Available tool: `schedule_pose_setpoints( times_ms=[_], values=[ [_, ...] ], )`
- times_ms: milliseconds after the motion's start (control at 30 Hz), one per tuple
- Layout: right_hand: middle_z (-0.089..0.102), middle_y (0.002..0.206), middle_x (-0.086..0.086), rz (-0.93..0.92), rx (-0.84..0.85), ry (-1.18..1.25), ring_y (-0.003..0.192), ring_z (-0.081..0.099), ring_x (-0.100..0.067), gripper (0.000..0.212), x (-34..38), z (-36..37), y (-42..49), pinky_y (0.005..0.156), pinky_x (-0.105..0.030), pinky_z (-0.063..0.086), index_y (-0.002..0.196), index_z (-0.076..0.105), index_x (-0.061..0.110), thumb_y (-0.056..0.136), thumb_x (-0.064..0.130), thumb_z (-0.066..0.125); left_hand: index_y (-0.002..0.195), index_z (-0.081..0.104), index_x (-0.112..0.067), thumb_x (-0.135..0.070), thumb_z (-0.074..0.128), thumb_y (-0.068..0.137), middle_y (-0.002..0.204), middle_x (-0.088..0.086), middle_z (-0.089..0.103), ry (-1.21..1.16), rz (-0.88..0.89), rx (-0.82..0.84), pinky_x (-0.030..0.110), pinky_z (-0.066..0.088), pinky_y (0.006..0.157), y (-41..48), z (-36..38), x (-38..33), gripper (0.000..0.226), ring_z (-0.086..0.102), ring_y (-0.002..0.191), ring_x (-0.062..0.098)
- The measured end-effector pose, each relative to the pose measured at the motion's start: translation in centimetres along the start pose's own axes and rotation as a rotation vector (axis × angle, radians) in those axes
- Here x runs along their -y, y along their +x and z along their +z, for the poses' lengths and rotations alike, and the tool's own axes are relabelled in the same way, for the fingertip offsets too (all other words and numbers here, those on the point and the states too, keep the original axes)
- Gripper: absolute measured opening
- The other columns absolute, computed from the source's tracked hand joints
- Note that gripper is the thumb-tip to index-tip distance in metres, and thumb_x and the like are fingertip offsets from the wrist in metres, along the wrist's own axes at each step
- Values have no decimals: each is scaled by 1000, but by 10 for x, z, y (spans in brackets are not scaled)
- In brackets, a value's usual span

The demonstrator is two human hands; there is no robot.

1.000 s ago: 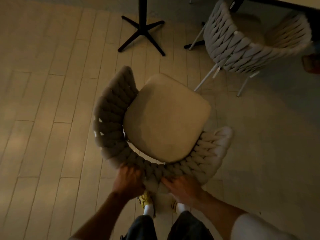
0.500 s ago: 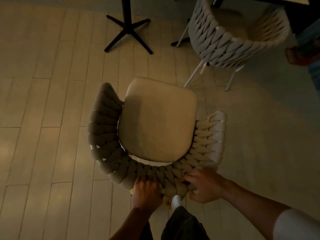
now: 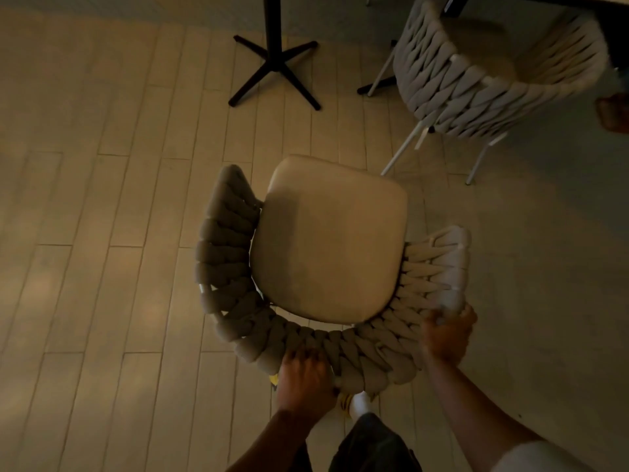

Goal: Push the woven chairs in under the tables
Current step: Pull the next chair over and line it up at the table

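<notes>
Dim light muddies detail. The worktop (image 3: 544, 0) at 1 o'clock is cut off to a dark edge, and a black cross-footed pedestal (image 3: 275, 68) at 12 loses its top. The near woven chair (image 3: 367, 356), thick braided rope round a smooth squarish cushion (image 3: 330, 240), stands mid-floor (image 3: 102, 233) on pale planks. The left hand (image 3: 303, 379) curls over its back rim at 6 and the right hand (image 3: 446, 338) grips the corner at 4. A second woven chair (image 3: 476, 80) meets the worktop edge.

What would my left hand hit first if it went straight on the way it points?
The woven chair's back, which your left hand grips. Beyond that comes its seat cushion, then probably the black table base farther ahead, though depth is hard to judge.
</notes>
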State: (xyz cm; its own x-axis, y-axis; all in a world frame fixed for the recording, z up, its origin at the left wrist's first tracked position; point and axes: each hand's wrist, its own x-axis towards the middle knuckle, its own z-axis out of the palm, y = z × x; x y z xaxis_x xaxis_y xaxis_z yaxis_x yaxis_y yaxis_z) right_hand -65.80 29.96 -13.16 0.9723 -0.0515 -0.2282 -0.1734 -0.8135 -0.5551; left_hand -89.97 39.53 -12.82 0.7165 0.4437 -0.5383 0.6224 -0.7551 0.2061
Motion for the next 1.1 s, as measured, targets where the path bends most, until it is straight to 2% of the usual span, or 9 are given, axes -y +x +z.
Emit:
schedule_pose_setpoints(
  times_ms=[167, 300, 367, 467, 567, 633, 733, 867, 1100],
  values=[
    [41, 152, -26, 70, -43, -86, 114, 57, -57, 68, -3, 18, -10, 92, -61, 47, 163, 26, 14, 105, 26, 58, 129, 63, -22, -77, 61, 79, 125, 0, 68, -28, 137, 121, 39, 40, 105, 7, -18, 13, 75, 61, 119, 23],
    [42, 150, -26, 77, -48, -139, 113, 58, -56, 66, -3, 18, -8, 91, -62, 48, 162, 26, 10, 105, 26, 56, 128, 62, -34, -70, 63, 88, 116, -7, 68, -183, 235, 342, 31, 50, 88, 28, -61, 52, 54, 65, 108, 18],
    [42, 150, -26, 84, -47, -162, 111, 59, -56, 65, -3, 18, -8, 88, -60, 49, 162, 26, 9, 106, 26, 55, 133, 60, -39, -63, 62, 92, 112, -17, 65, -294, 127, 189, 27, 49, 85, 42, -80, 80, 47, 64, 100, 9],
    [43, 148, -25, 82, -58, -181, 106, 61, -56, 65, -3, 19, -9, 85, -59, 50, 161, 27, 9, 105, 27, 55, 138, 55, -36, -53, 56, 99, 110, -17, 66, -486, -68, -245, 30, 57, 79, 58, -101, 134, 42, 65, 87, 2],
    [44, 146, -25, 75, -57, -194, 105, 61, -57, 65, -2, 18, -9, 86, -59, 50, 160, 29, 8, 105, 28, 56, 130, 62, -28, -37, 61, 100, 111, 2, 68, -540, -234, -586, 32, 51, 72, 65, -111, 180, 31, 67, 93, 19],
    [46, 144, -25, 67, -61, -198, 105, 61, -57, 64, -2, 17, -8, 85, -58, 50, 160, 30, 9, 105, 29, 56, 130, 59, -22, -30, 64, 98, 122, 10, 62, -463, -315, -712, 38, 49, 78, 66, -113, 196, 33, 59, 110, 29],
    [47, 143, -26, 55, -58, -208, 106, 61, -56, 63, -3, 16, -8, 85, -58, 50, 160, 29, 10, 106, 31, 54, 146, 41, -21, -38, 70, 95, 144, 9, 51, -522, -419, -687, 46, 46, 96, 72, -99, 208, 62, 45, 133, 33],
    [49, 142, -27, 51, -63, -237, 106, 61, -56, 62, -3, 15, -8, 84, -57, 50, 160, 29, 9, 107, 34, 52, 133, 47, -30, -51, 68, 93, 113, 3, 64, -1006, -652, -595, 46, 58, 81, 75, -78, 200, 49, 67, 106, 30],
    [48, 139, -29, -5, -38, -268, 103, 62, -57, 61, 6, 20, 6, 83, -57, 50, 157, 30, 4, 107, 31, 53, 120, 54, -21, -43, 70, 94, 101, 6, 68, -1029, -693, -692, 47, 61, 78, 80, -75, 200, 37, 69, 89, 29]
  ],
)
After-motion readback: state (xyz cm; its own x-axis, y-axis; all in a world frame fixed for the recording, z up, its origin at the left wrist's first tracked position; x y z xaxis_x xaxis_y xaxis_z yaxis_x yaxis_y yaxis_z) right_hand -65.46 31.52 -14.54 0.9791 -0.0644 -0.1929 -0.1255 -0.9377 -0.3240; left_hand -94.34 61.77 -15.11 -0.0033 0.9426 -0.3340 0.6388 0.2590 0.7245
